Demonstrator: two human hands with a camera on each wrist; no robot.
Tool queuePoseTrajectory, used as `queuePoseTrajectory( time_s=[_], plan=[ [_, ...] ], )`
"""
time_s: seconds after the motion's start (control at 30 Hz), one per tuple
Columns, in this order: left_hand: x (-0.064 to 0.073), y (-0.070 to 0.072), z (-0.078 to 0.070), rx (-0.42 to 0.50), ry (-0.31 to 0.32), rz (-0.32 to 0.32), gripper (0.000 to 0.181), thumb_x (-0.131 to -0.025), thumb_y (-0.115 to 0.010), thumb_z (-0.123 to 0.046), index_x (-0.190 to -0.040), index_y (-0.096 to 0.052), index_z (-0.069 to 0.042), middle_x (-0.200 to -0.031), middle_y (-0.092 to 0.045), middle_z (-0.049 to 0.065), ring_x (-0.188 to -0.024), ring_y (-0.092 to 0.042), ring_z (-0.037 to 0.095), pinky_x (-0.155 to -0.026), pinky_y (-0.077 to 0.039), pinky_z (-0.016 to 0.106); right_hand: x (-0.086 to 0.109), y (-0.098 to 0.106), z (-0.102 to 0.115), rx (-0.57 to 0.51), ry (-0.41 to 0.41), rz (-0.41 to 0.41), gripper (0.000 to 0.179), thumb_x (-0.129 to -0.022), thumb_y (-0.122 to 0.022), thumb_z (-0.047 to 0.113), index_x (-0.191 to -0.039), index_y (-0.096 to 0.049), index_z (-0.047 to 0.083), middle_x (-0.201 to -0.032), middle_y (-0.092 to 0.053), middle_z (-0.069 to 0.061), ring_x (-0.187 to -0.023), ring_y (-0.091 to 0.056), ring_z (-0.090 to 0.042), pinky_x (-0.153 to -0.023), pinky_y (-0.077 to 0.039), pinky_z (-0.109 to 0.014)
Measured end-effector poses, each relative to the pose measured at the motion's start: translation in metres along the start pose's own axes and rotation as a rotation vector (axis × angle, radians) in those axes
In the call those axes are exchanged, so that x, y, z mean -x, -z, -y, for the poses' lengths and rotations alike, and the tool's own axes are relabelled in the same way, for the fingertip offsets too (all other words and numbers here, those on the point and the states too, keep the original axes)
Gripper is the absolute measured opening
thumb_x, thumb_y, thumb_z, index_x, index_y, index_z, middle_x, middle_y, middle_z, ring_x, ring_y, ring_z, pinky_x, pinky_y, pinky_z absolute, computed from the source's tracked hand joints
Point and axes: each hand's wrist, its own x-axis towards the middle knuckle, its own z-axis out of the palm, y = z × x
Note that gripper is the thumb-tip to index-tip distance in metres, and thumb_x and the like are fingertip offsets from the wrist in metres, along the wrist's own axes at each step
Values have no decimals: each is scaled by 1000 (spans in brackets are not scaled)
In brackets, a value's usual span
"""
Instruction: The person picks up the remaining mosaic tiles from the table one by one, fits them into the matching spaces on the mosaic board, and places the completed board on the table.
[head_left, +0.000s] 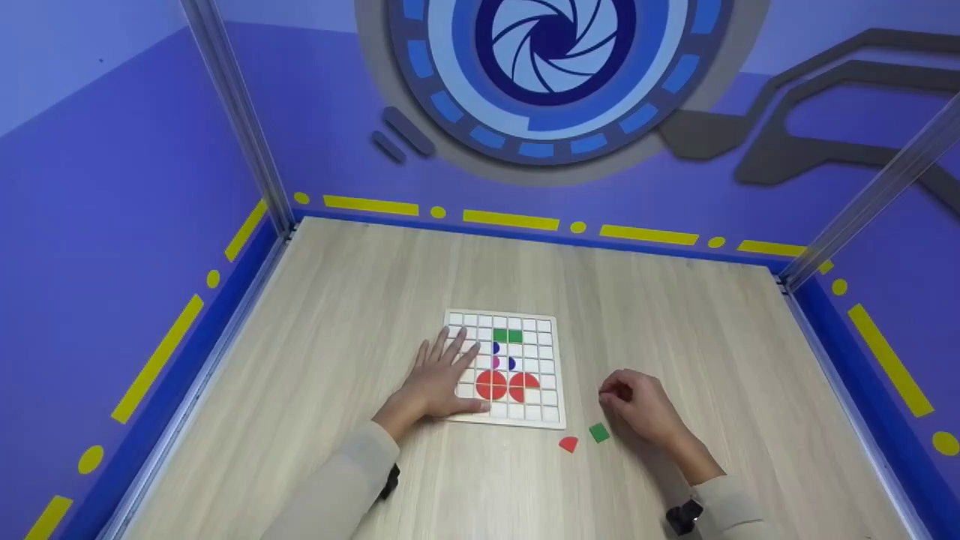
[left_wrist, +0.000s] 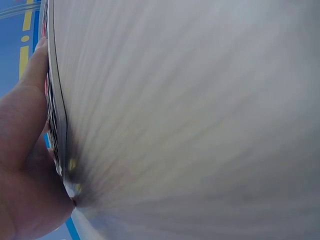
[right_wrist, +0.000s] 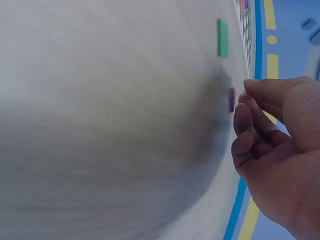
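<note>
My left hand [head_left: 435, 382] lies with spread fingers over the left side of a white gridded board [head_left: 550, 413]; its thumb reaches along the near edge. Set in the grid are two green squares [head_left: 508, 336], a full red circle [head_left: 491, 385] of quarter pieces, a partial red circle [head_left: 523, 387] and small blue and pink half-circles. Right of the board, my right hand [head_left: 645, 405] hovers low with curled fingers, thumb and index tips together. A dark magenta piece [right_wrist: 231, 100] sits on the table close by its fingertips; nothing shows between them.
A loose red quarter piece [head_left: 568, 444] and a loose green square [head_left: 598, 433] lie on the wooden table [head_left: 360, 300] between the board and my right hand. Blue-purple walls [head_left: 112, 225] with metal corner posts enclose the table at the back and sides.
</note>
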Motion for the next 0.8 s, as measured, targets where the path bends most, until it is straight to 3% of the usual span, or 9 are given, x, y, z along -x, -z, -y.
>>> queuePoseTrajectory(
  time_s=[0.2,0.37,0.6,0.8],
  plan=[
    [0,0,-1,17,6,10,111,-87,-67,-79,-170,-25,-18,-179,-4,12,-163,5,41,-127,-2,65,2,-3,-9,4,-58,-17,12,-94,-81,7,-100,-75,15,-87,-66,3,-80,-58,-17,-67,-51,-24],
    [0,-1,-1,10,5,10,111,-87,-67,-78,-170,-26,-17,-178,-5,13,-163,3,42,-127,-3,66,5,-7,-4,-9,-42,-2,13,-94,-80,4,-99,-74,14,-86,-65,4,-79,-58,-16,-66,-50,-25],
    [1,1,-1,-7,-3,0,111,-87,-65,-80,-170,-25,-18,-179,-4,12,-163,4,41,-127,-2,66,11,-11,20,-4,70,162,11,-93,-82,8,-100,-77,16,-89,-66,8,-80,-60,-13,-67,-52,-25],
    [0,2,-1,-15,6,8,111,-87,-64,-81,-171,-24,-19,-179,-3,11,-163,5,41,-127,-1,65,17,-17,40,98,214,310,16,-91,-86,23,-102,-78,14,-91,-64,6,-84,-59,-13,-71,-50,-26]
  ],
)
